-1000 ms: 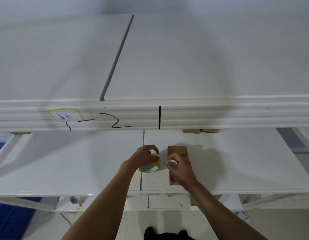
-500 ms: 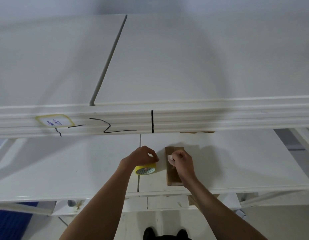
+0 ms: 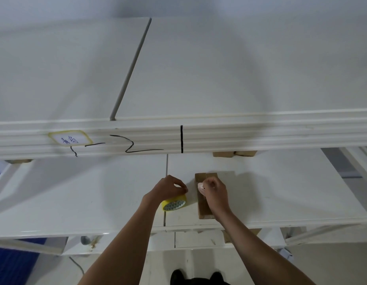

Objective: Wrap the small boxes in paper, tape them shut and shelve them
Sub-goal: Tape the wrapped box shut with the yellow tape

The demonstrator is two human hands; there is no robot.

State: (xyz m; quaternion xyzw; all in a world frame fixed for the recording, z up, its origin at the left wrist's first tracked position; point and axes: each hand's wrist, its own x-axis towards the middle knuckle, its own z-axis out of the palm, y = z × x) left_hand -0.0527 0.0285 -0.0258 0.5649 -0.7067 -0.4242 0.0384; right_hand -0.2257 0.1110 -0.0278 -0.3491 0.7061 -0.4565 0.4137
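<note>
Taping step in hand, low centre of frame.

Left hand (image 3: 172, 189) clamped over yellow tape roll (image 3: 174, 204) on white shelf (image 3: 281, 192); right hand (image 3: 214, 193) closed on pale strip end (image 3: 201, 186), held over brown wrapped box (image 3: 203, 199) lying just right of roll. Both forearms stretched forward from bottom edge, wrists bent down. Judged next: strip pulled longer, pressed flat along paper seam, then torn off. Further brown boxes (image 3: 234, 154) half hidden under upper shelf edge (image 3: 260, 132).
</note>
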